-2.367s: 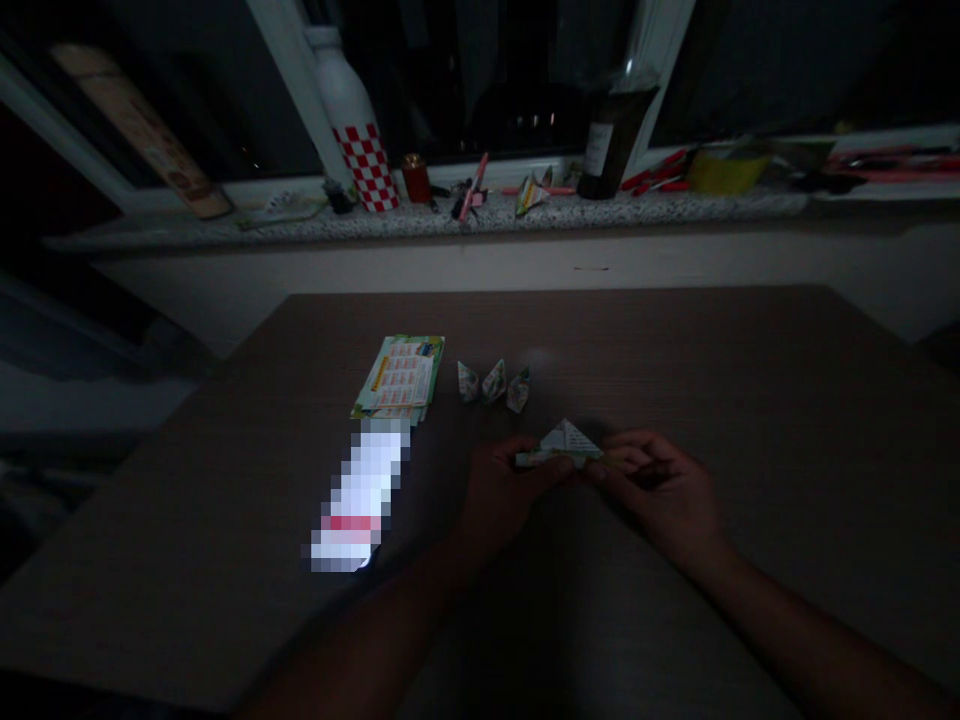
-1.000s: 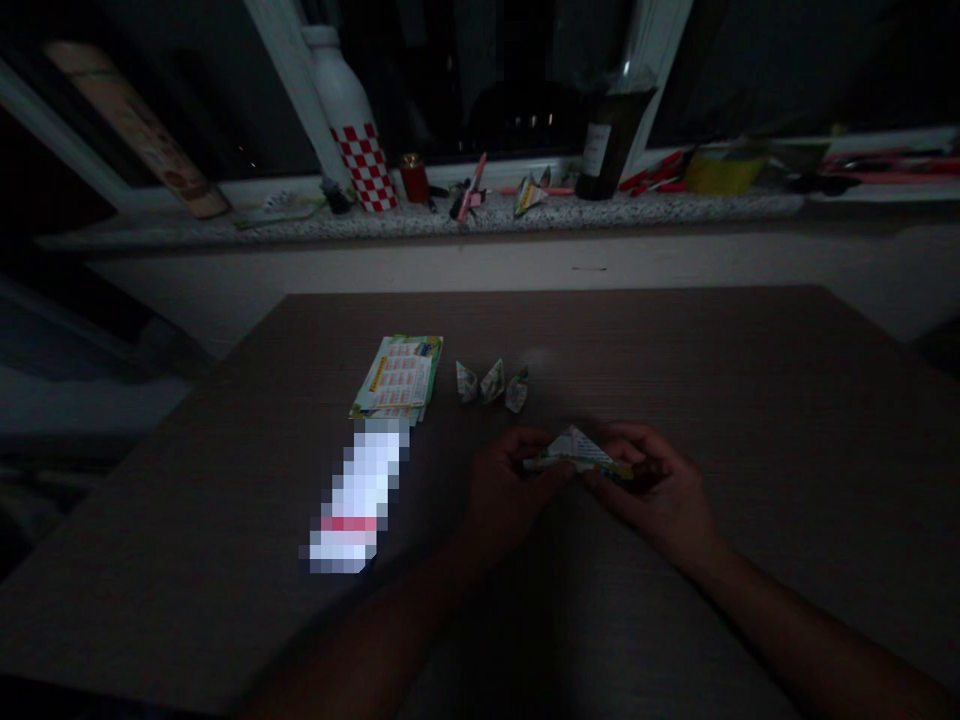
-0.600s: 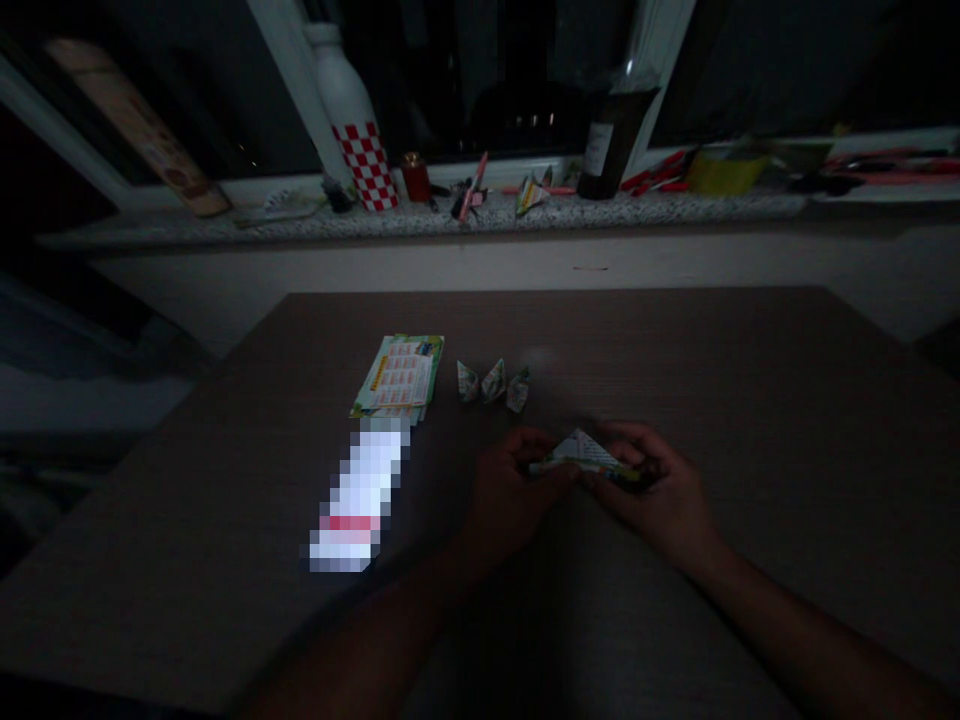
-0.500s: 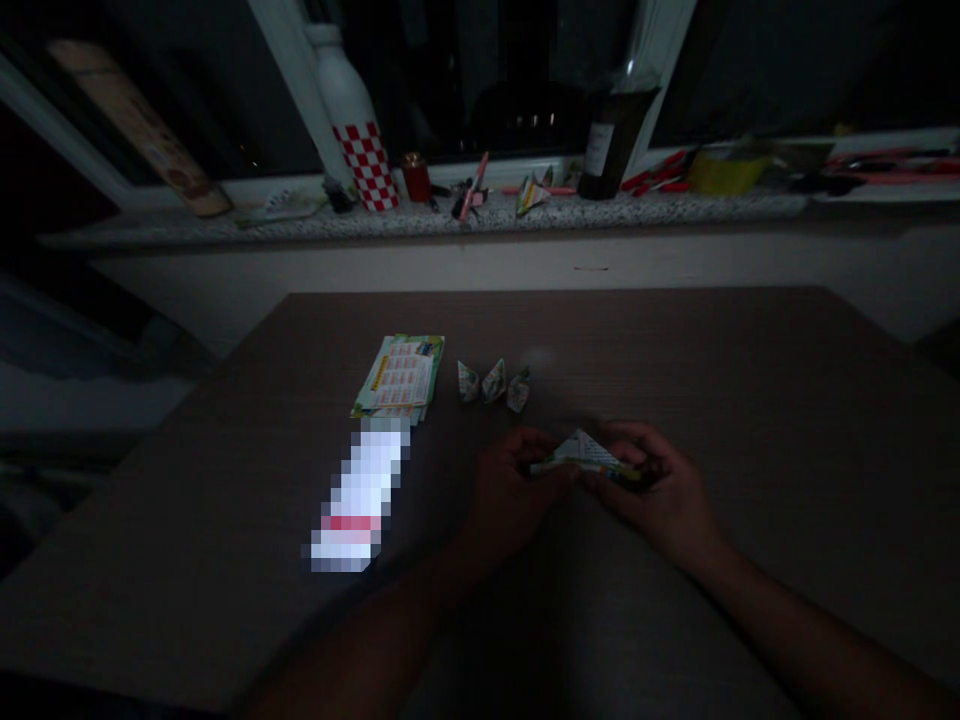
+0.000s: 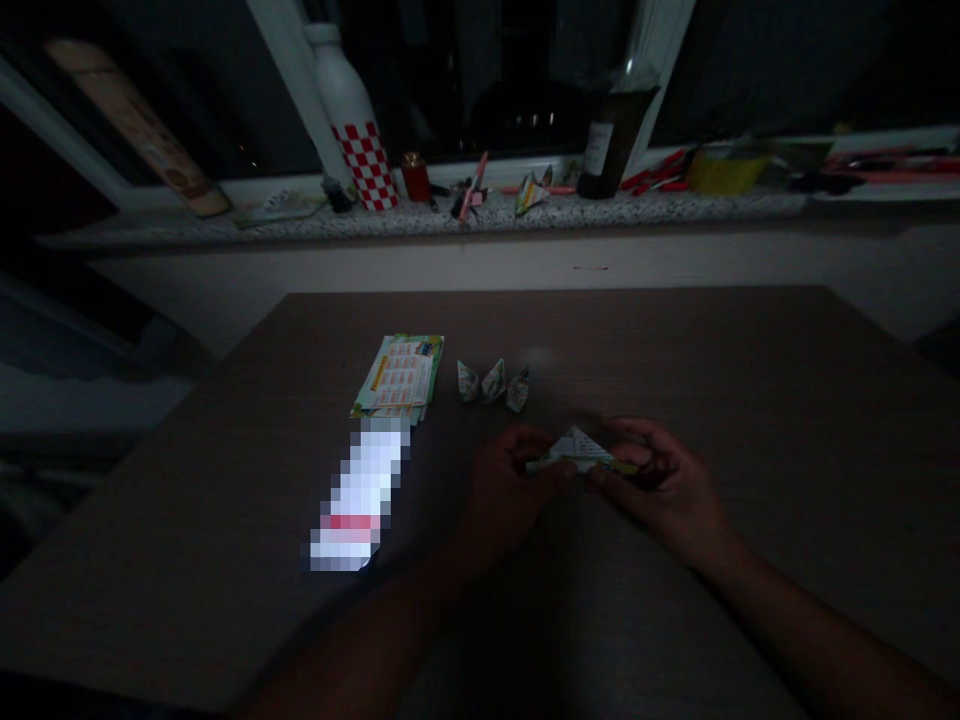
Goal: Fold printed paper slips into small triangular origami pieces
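Observation:
In dim light, a folded piece of printed paper [image 5: 577, 451] with a triangular peak is held just above the brown table [image 5: 750, 380]. My left hand [image 5: 506, 490] pinches its left end. My right hand [image 5: 664, 485] pinches its right end, fingers curled round it. Three small folded paper pieces [image 5: 493, 383] stand in a row on the table just behind my hands. A stack of printed paper sheets [image 5: 397, 378] lies to their left.
A lit, blurred-out rectangular thing [image 5: 360, 495] lies on the table left of my left hand. Behind the table runs a stone windowsill [image 5: 450, 220] holding a white bottle with red checks [image 5: 352, 120], a dark wine bottle [image 5: 607, 140], pens and small clutter.
The paper's triangular peak has tilted down a little and my right hand's fingers have shifted slightly along its right end. The hands stay in the same spot.

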